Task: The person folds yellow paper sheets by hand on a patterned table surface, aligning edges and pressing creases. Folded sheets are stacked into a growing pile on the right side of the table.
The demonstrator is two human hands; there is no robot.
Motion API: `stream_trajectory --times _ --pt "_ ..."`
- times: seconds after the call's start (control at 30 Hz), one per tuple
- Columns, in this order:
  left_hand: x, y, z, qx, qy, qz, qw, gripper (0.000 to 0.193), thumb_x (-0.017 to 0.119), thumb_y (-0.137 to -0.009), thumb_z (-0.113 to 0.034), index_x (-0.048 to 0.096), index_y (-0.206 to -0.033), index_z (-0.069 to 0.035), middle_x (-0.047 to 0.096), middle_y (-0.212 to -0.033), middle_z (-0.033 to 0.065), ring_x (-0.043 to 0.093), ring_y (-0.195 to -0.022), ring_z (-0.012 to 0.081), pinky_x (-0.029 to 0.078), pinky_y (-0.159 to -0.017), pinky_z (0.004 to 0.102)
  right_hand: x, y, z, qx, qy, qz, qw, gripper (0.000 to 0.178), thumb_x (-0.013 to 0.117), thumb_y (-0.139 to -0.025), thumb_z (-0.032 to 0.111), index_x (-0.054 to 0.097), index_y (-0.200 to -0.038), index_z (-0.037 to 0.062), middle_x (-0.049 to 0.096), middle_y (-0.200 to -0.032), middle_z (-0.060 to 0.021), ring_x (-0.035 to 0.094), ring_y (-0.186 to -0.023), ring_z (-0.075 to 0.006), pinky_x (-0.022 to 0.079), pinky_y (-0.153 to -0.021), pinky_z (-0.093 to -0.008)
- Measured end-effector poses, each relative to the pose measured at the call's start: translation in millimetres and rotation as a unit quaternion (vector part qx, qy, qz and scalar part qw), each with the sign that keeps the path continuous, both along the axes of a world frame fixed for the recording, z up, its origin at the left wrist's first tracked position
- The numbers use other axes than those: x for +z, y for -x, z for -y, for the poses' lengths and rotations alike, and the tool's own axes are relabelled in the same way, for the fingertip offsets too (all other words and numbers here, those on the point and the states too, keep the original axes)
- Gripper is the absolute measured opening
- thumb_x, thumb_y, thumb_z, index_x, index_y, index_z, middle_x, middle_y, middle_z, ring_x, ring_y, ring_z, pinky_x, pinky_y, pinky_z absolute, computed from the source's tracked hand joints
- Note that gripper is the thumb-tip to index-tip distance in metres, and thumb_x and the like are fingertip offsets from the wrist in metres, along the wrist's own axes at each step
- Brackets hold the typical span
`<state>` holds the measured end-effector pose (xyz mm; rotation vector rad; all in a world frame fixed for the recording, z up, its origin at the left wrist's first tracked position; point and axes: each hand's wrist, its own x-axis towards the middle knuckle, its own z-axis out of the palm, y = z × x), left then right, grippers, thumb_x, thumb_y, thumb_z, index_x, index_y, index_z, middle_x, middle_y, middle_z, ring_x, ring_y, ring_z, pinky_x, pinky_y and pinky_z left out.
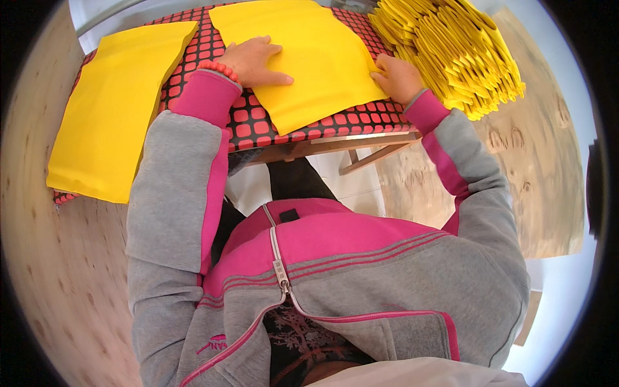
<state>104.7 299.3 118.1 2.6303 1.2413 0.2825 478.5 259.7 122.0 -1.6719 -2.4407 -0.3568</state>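
Observation:
A flat yellow fabric piece (316, 58) lies in front of me on a table covered in red and black patterned cloth (248, 126). My left hand (255, 62) rests on its left side, fingers spread, thumb pointing right. At the right edge, my right hand (398, 79) has its thumb and forefinger closed on the fabric's border. Another flat yellow piece, or a low stack of them (119, 103), lies to the left. Beyond my right hand stands a large pile of folded yellow pieces (451, 51), their folded edges facing me.
The table's wooden frame (348, 143) shows below the cloth at its near edge. On the right is a plywood surface (535, 168), partly under the pile. Another wooden surface (84, 258) runs along the left. White tiled floor (342, 187) shows beneath the table.

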Motion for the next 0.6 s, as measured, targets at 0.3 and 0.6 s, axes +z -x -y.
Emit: stream_trajectory --times 0.3,0.6 --pt "-2 3 -3 -0.004 0.009 -0.005 1.0 0.092 0.07 -0.082 -0.066 0.053 -0.147 -0.004 0.042 -0.156 0.0276 0.04 -0.146 0.0398 0.033 -0.12 0.0445 24 -3 -128 -0.184 0.421 -0.465 0.757 0.036 0.071 -0.096 0.045 0.072 -0.106 0.0106 0.073 -0.088 0.0032 0.067 -0.071 -0.0063 0.056 -0.066 -0.0229" --pt "7 4 1 0.009 0.027 -0.021 0.999 0.088 0.07 -0.082 -0.065 0.053 -0.147 -0.007 0.043 -0.156 0.0234 0.04 -0.146 0.0375 0.032 -0.118 0.0513 -2 13 -233 -0.11 0.404 -0.609 0.674 0.029 0.065 -0.103 0.032 0.069 -0.113 0.0058 0.075 -0.097 -0.002 0.072 -0.078 -0.0097 0.06 -0.072 -0.024"
